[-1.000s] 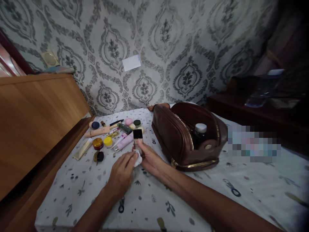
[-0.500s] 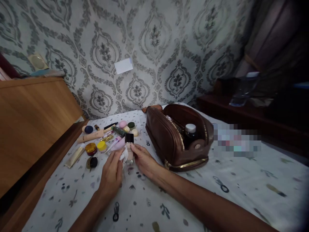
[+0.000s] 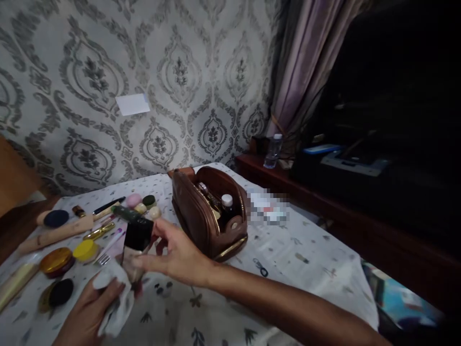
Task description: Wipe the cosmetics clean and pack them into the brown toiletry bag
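My right hand (image 3: 180, 257) grips a glass foundation bottle (image 3: 135, 250) with a square black cap, holding it upright over the cloth. Bunched in my left hand (image 3: 88, 307) is a white tissue (image 3: 117, 305), close beside the bottle's lower left side. Left of both hands lie an amber-lidded jar (image 3: 56, 262), a yellow-lidded jar (image 3: 85, 250) and a black-lidded jar (image 3: 61, 292). A gold tube (image 3: 99, 231) and a green tube (image 3: 126, 213) lie behind them. The open brown leather bag (image 3: 196, 209) stands to the right of the bottle, with a white-capped dark bottle (image 3: 227, 207) inside it.
A patterned white cloth (image 3: 288, 269) covers the surface. Against the back stands a wall with damask paper and a white card (image 3: 132, 104). A clear water bottle (image 3: 273, 151) rests on a dark red ledge (image 3: 248, 161) at right. A blurred-out patch (image 3: 268, 206) lies beside the bag.
The view has swung to the right, so the bag and jars appear farther left. My left hand with the tissue has moved down and away from the foundation bottle, which stays in my right hand.
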`<action>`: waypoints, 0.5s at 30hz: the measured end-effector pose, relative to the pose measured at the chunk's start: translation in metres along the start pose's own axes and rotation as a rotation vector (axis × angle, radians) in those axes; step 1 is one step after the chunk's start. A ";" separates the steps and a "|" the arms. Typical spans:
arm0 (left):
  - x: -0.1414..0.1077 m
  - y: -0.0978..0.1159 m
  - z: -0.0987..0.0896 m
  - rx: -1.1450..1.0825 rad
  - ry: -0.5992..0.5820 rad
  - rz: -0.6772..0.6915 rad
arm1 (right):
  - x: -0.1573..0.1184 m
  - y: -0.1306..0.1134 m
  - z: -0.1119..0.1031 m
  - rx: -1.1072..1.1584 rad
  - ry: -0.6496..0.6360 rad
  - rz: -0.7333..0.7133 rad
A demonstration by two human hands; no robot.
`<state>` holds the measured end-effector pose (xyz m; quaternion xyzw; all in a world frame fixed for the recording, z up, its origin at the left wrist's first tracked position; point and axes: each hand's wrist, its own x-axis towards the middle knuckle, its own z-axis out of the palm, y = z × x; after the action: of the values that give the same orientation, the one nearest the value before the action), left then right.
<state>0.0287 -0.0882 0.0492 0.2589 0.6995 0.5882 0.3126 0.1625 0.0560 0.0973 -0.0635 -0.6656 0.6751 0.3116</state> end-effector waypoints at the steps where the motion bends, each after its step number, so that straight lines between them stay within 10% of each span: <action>1: -0.001 0.002 0.000 0.004 -0.031 -0.011 | -0.003 -0.015 -0.010 -0.095 -0.042 -0.028; 9: 0.004 0.030 0.036 0.056 -0.408 0.037 | -0.019 -0.126 -0.059 -1.043 -0.624 -0.062; 15: 0.008 0.021 0.065 0.079 -0.493 0.131 | -0.018 -0.160 -0.073 -1.343 -0.763 -0.059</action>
<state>0.0720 -0.0358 0.0616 0.4513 0.6062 0.4985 0.4247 0.2677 0.0969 0.2338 0.0160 -0.9952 0.0931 -0.0270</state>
